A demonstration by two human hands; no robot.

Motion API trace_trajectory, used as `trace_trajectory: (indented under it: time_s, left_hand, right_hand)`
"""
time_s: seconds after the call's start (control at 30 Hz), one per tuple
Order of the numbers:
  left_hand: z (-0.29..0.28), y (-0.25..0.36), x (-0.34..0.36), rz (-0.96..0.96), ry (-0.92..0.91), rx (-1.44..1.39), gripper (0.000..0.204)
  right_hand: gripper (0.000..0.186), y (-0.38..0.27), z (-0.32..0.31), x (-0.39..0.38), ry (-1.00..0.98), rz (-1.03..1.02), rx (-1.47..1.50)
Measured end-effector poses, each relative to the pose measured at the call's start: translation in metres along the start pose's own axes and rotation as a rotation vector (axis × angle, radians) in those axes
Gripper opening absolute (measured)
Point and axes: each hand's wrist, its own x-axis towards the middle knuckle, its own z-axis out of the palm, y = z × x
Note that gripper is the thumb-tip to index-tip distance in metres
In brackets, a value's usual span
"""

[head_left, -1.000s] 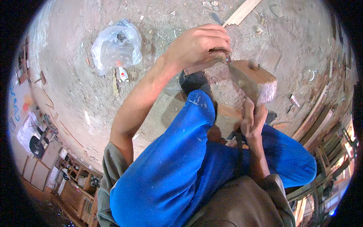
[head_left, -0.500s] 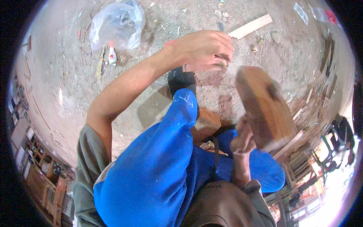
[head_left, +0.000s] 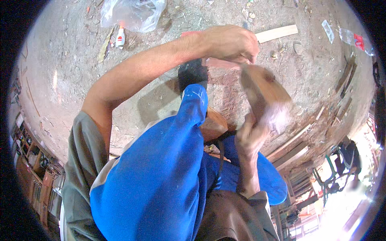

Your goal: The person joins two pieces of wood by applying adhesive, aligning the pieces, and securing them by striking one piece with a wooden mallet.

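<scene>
My right hand (head_left: 251,138) is closed round a heavy wooden mallet (head_left: 263,88), which is blurred by motion. The mallet's far end comes right up to my left hand (head_left: 235,42); whether they touch I cannot tell. My left hand is a fist, knuckles up, and what its fingers hold is hidden. Below it shows the edge of a pinkish board (head_left: 225,63), with a red bit (head_left: 191,34) beyond my forearm. My blue-trousered knee (head_left: 195,98) is raised, and a dark object (head_left: 193,74) stands past it. A wooden block (head_left: 213,124) sits between my legs.
On the dirt floor (head_left: 161,96) lie a clear plastic bag (head_left: 138,14), a small white bottle (head_left: 120,38) with an orange tip, and a pale wood strip (head_left: 277,33). Plastic wrappers (head_left: 356,42) and boards (head_left: 287,146) are to the right. Shelves (head_left: 38,160) stand far left.
The mallet has swung up and leftward to my left hand, my right hand rising with it. My left hand has shifted slightly right. The floor things sit a little differently as the view moved.
</scene>
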Motion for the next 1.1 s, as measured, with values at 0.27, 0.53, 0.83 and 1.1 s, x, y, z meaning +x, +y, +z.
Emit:
trace_trajectory:
  time_s: [0.27,0.53,0.83,1.1]
  left_hand:
    - [0.007,-0.002,0.000,-0.035,0.016,-0.053,0.014]
    - [0.006,0.001,0.004,-0.024,0.006,-0.042,0.017]
    - [0.011,-0.008,0.008,0.070,0.019,0.030,0.021]
    - [0.011,0.007,0.009,-0.029,0.046,-0.024,0.016]
  right_hand:
    - [0.016,-0.010,-0.004,0.003,0.013,-0.018,-0.032]
    - [0.015,-0.039,-0.009,0.026,-0.165,-0.031,0.091]
    - [0.011,-0.033,0.006,0.025,0.035,-0.022,-0.191]
    - [0.024,-0.029,0.003,0.014,0.051,0.038,-0.088]
